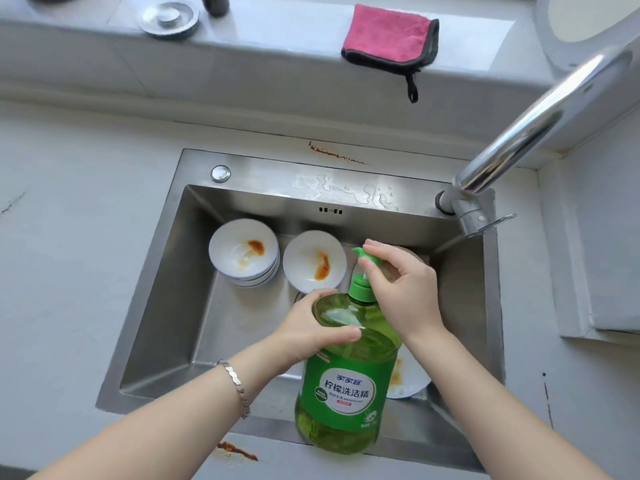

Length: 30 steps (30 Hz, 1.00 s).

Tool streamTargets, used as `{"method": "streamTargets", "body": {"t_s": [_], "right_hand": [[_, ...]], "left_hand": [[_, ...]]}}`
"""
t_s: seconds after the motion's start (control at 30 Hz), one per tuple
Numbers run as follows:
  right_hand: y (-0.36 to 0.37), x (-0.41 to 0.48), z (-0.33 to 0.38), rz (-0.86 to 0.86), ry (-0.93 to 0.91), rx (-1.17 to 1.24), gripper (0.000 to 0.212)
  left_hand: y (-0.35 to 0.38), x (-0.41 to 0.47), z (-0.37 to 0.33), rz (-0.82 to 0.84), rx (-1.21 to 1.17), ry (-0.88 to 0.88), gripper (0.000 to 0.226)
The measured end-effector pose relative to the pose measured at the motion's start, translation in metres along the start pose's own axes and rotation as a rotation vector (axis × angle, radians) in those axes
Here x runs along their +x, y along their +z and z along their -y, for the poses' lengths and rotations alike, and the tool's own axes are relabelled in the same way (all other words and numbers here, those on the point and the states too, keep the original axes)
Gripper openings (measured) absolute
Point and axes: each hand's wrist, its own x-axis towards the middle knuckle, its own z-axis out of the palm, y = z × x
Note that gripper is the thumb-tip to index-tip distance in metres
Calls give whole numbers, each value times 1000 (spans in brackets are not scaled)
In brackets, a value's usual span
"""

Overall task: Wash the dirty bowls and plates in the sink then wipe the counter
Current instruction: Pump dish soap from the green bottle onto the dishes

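A steel sink [162, 306] holds a stack of white bowls [244, 252] stained orange at the back left, and a single stained bowl [313, 259] beside it. A stained white plate [408, 379] lies at the sink's front right, mostly hidden behind a big green dish soap bottle [346, 386]. My left hand [311, 329] grips the bottle's shoulder. My right hand [401, 289] pinches the green pump head [367, 259] on top. Another dish under my right hand is nearly hidden.
The chrome tap [526, 133] reaches over the sink from the back right. A pink cloth [389, 38] lies on the back ledge, near a metal sink strainer [169, 20]. Orange stains mark the grey counter behind the sink [332, 154] and at the front edge [235, 452].
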Motion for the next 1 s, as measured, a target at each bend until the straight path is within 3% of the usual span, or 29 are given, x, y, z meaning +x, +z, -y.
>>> {"method": "streamTargets", "body": {"t_s": [0.07, 0.23, 0.47, 0.63, 0.83, 0.93, 1.0], "right_hand": [[15, -1, 4, 0, 3, -3, 19], [30, -5, 5, -76, -11, -1, 19], [37, -5, 8, -127, 31, -26, 18], [38, -9, 5, -95, 77, -23, 22], [42, -11, -1, -84, 79, -23, 28], [40, -8, 4, -65, 120, 7, 29], [37, -3, 10, -63, 151, 57, 27]], "left_hand": [[-11, -3, 5, -4, -23, -17, 86], [-19, -2, 7, 54, -42, -9, 36], [-23, 4, 8, 115, -37, -16, 60], [-23, 7, 10, 101, -41, -44, 63], [-24, 9, 9, 129, -55, -34, 35], [-24, 10, 9, 118, -77, -32, 46], [-26, 10, 10, 111, -79, -29, 68]]}}
